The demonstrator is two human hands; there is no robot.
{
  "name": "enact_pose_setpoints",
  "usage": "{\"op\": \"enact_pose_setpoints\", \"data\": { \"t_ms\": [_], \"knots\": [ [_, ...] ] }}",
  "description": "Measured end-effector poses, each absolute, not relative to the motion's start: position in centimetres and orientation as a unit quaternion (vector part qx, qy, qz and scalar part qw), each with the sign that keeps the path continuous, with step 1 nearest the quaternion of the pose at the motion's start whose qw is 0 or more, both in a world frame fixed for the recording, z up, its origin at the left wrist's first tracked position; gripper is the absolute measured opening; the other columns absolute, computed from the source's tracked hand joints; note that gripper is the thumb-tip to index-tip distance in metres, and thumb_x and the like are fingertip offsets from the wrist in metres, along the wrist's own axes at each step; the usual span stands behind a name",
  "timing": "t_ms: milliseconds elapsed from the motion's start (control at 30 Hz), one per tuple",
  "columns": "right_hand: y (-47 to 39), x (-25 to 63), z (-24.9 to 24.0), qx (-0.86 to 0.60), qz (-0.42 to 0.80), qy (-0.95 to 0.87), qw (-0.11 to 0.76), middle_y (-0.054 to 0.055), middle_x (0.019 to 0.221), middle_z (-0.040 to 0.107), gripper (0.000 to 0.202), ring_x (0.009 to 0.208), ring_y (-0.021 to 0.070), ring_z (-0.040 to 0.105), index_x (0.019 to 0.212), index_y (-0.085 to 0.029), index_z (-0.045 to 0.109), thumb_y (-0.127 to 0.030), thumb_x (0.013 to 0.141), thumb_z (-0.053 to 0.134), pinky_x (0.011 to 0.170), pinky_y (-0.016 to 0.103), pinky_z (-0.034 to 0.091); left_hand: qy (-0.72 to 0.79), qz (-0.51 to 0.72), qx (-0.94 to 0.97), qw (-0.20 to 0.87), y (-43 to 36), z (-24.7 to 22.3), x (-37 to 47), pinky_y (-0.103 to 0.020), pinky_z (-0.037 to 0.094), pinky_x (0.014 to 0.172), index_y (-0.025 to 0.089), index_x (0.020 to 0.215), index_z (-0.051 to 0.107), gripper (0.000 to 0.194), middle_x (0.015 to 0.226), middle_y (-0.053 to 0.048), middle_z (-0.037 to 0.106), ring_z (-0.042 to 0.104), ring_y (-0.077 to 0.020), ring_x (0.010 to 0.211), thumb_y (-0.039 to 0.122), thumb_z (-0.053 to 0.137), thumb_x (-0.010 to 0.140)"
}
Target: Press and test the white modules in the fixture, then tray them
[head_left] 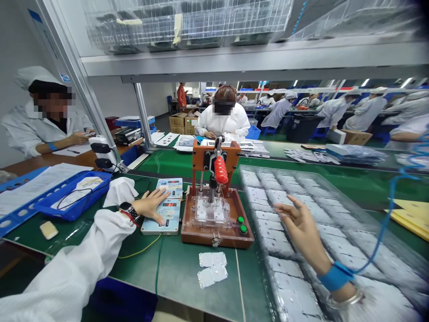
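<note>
My left hand (pixel 151 206) lies spread over two light-blue boxes (pixel 169 228) with red digital displays. In the middle stands a brown test fixture (pixel 217 232) with an orange frame, a red lever handle (pixel 220 170) and two green buttons; white pieces sit under its clear plate. My right hand (pixel 298 223), fingers apart and nothing seen in it, hovers over a clear tray (pixel 264 264) filled with white flat pieces. Two white panels (pixel 212 268) lie on the green mat in front of the fixture.
A blue tray (pixel 72 208) with a cable and cloth lies at the left. A blue coiled cord (pixel 385 223) runs from my right wrist strap. Overhead is a metal shelf (pixel 234 65). People in white sit opposite and at the left. Yellow sheets (pixel 410 219) lie far right.
</note>
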State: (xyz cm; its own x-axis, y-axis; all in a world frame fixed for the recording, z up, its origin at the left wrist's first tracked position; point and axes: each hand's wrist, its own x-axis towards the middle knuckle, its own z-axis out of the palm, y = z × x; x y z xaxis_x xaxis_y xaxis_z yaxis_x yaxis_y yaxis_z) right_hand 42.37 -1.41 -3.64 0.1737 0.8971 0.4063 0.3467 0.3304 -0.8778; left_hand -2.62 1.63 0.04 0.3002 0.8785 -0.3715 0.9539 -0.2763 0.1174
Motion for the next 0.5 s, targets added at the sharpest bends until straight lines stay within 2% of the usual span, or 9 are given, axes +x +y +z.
{"op": "enact_pose_setpoints", "data": {
  "t_ms": [100, 200, 300, 367, 500],
  "knots": [
    [-1.6, 42.4, -3.8, -0.527, 0.234, -0.605, 0.549, 0.012, 0.105, 0.061, 0.052, 0.098, 0.0238, 0.060, 0.130, -0.023, 0.034, -0.039, 0.084, 0.051, 0.088, 0.044, 0.048, 0.590, -0.096, 0.787, 0.152, 1.4, 0.0, -2.7, -0.060, 0.001, 0.105, 0.018, 0.146, 0.013, 0.119, 0.152, -0.017, 0.003, -0.002, -0.0361, 0.139, 0.063, 0.071, 0.053],
    [-1.7, 42.5, -3.6, -0.525, 0.215, -0.611, 0.552, 0.011, 0.105, 0.061, 0.046, 0.098, 0.0233, 0.060, 0.127, -0.023, 0.038, -0.036, 0.084, 0.050, 0.087, 0.044, 0.048, 0.587, 0.030, 0.793, 0.160, 0.3, -0.8, -3.4, -0.056, 0.005, 0.108, 0.020, 0.146, 0.018, 0.109, 0.152, -0.015, 0.010, 0.003, -0.0343, 0.139, 0.063, 0.067, 0.059],
    [-2.3, 41.8, -2.9, -0.508, 0.197, -0.626, 0.558, 0.010, 0.097, 0.064, 0.031, 0.094, 0.0229, 0.061, 0.111, -0.021, 0.051, -0.035, 0.084, 0.050, 0.085, 0.043, 0.049, 0.582, 0.258, 0.749, 0.186, -1.9, -2.1, -3.9, -0.047, 0.019, 0.110, 0.019, 0.143, 0.025, 0.084, 0.150, -0.013, 0.025, 0.021, -0.0289, 0.137, 0.064, 0.049, 0.076],
    [-3.3, 40.7, -2.3, -0.483, 0.194, -0.659, 0.542, 0.008, 0.093, 0.065, 0.022, 0.090, 0.0220, 0.062, 0.100, -0.021, 0.057, -0.034, 0.085, 0.049, 0.083, 0.040, 0.051, 0.594, 0.368, 0.688, 0.197, -4.1, -3.0, -3.7, -0.044, 0.029, 0.107, 0.018, 0.137, 0.035, 0.070, 0.143, -0.013, 0.038, 0.034, -0.0271, 0.132, 0.060, 0.041, 0.082],
    [-6.2, 37.0, -1.4, -0.413, 0.224, -0.764, 0.442, 0.006, 0.090, 0.067, 0.018, 0.086, 0.0190, 0.063, 0.092, -0.021, 0.062, -0.028, 0.089, 0.045, 0.076, 0.032, 0.053, 0.591, 0.428, 0.663, 0.169, -8.9, -4.4, -2.3, -0.041, 0.037, 0.103, 0.021, 0.120, 0.052, 0.044, 0.129, -0.009, 0.053, 0.046, -0.0247, 0.122, 0.049, 0.045, 0.086]
  ]
}}
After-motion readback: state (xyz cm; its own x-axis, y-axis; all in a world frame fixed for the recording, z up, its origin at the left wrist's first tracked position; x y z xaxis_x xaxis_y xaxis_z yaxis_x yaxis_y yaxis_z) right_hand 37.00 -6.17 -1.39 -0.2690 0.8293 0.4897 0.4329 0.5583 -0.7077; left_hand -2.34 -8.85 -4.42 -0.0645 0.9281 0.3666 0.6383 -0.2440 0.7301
